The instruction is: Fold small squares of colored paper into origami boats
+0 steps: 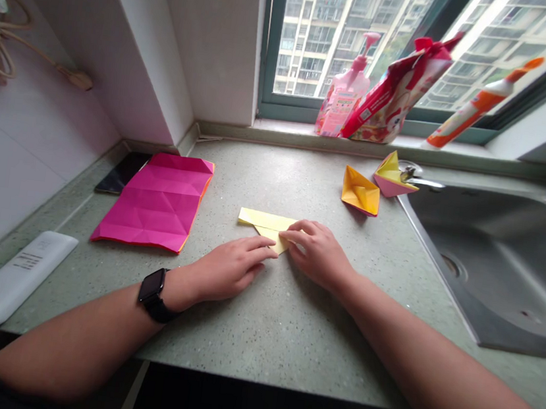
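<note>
A yellow piece of folded paper (pixel 271 221) lies flat on the counter, with a straight band along its far side and a tapering point toward me. My left hand (pixel 230 267), with a black watch on its wrist, rests fingertips at the paper's near left slope, fingers stretched out. Over the right part of the paper, my right hand (pixel 319 253) has bent fingers pressed on it, the thumb low near the point. The right end of the paper is hidden under that hand.
Creased magenta paper (pixel 158 200) partly covers a dark phone (pixel 120 176). An orange folded paper boat (pixel 361 192) and a yellow-pink one (pixel 396 176) sit by the steel sink (pixel 480 336). A white power bank (pixel 15 279) lies left; a pink pump bottle (pixel 344 97) stands on the sill.
</note>
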Demonstrator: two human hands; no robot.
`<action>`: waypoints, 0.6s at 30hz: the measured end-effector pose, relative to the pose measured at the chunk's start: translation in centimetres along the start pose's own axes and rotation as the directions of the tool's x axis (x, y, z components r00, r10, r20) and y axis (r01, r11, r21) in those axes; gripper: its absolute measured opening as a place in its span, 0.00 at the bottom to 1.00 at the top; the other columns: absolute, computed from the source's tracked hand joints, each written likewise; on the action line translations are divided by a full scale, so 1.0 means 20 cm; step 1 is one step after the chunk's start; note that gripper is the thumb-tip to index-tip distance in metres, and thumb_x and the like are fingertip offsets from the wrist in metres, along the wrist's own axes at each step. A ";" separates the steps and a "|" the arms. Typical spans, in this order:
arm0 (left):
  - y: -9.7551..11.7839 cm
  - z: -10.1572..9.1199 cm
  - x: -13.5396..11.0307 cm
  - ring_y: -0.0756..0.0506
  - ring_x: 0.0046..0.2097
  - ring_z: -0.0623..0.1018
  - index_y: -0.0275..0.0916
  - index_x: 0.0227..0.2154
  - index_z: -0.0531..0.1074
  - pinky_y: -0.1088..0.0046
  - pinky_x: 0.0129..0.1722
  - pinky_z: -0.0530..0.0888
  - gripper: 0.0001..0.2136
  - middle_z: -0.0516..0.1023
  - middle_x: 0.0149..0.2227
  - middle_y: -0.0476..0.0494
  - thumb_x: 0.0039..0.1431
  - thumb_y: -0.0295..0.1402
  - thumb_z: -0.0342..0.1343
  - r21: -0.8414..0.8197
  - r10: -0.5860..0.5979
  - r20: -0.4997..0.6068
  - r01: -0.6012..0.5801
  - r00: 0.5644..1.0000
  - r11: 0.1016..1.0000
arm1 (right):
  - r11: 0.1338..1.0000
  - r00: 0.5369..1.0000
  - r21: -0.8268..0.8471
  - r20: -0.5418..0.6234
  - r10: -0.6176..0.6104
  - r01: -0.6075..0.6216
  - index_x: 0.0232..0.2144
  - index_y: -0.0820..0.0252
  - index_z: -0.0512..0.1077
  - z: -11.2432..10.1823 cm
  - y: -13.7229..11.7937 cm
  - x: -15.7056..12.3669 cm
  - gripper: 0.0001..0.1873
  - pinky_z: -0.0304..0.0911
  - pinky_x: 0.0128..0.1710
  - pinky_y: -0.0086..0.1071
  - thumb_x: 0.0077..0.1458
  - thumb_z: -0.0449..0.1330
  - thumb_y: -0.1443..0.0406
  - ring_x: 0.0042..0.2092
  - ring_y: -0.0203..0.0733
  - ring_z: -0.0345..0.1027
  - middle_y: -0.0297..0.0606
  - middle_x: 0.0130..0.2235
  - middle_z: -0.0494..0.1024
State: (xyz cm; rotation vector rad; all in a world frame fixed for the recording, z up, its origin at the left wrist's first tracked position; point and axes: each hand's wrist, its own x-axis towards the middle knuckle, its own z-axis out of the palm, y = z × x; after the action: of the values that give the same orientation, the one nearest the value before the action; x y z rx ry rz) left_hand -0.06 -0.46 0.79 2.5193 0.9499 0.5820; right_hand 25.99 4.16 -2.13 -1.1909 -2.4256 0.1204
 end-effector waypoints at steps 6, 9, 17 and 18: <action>-0.17 -0.05 0.03 0.34 0.60 0.76 0.39 0.60 0.72 0.47 0.63 0.75 0.18 0.78 0.58 0.35 0.69 0.25 0.56 0.230 -0.203 -0.324 0.285 0.924 0.930 | 0.998 0.999 0.053 0.028 -0.018 0.017 0.50 0.50 0.83 0.00 -0.02 -0.01 0.11 0.73 0.54 0.49 0.68 0.64 0.65 0.51 0.52 0.75 0.45 0.51 0.82; -0.26 -0.06 0.04 0.34 0.59 0.76 0.39 0.59 0.74 0.47 0.62 0.76 0.18 0.77 0.58 0.34 0.68 0.24 0.56 0.276 -0.263 -0.346 0.366 0.901 0.889 | 0.996 0.998 0.088 0.048 -0.027 0.023 0.50 0.48 0.83 -0.01 -0.01 -0.01 0.11 0.74 0.54 0.49 0.67 0.66 0.65 0.53 0.52 0.75 0.44 0.52 0.82; -0.29 -0.07 0.04 0.33 0.62 0.74 0.42 0.53 0.81 0.46 0.63 0.76 0.13 0.74 0.62 0.36 0.70 0.28 0.58 0.330 -0.241 -0.372 0.370 0.896 0.868 | 0.976 0.992 0.204 0.084 -0.093 0.075 0.47 0.48 0.83 -0.03 -0.01 0.00 0.09 0.75 0.55 0.48 0.65 0.70 0.63 0.53 0.50 0.76 0.42 0.52 0.82; -0.29 -0.07 0.04 0.33 0.62 0.74 0.43 0.52 0.82 0.46 0.63 0.76 0.12 0.74 0.62 0.36 0.71 0.29 0.58 0.336 -0.235 -0.373 0.366 0.898 0.868 | 0.973 0.991 0.215 0.085 -0.104 0.084 0.48 0.47 0.83 -0.04 -0.01 0.00 0.09 0.75 0.55 0.48 0.65 0.70 0.63 0.53 0.50 0.76 0.42 0.52 0.82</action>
State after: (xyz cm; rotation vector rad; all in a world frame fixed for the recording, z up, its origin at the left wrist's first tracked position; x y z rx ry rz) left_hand -3.27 4.45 -0.69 2.5704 1.7104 0.7772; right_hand 26.11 3.95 -1.38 -0.9953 -2.4737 0.4049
